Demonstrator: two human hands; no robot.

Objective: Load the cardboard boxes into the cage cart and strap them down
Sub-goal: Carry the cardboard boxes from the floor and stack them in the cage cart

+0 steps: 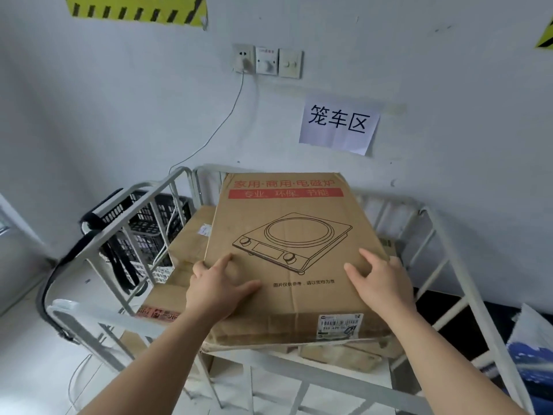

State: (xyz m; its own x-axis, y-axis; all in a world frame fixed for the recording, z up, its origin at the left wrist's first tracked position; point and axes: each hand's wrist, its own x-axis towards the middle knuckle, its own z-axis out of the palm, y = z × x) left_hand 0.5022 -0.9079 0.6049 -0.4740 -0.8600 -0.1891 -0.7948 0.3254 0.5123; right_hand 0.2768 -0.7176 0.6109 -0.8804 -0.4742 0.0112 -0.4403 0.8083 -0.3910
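Induction-cooker box point(287, 235), atop cartons point(188, 235) in cage cart point(446, 244): my left hand point(218, 290) and right hand point(381, 283) lie flat on it, fingers splayed, probably to seat it squarely.

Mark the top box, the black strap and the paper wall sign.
top box point(294, 259), head view, printed top face.
black strap point(122, 271), head view, hanging lower part.
paper wall sign point(339, 124), head view, centre of the sheet.
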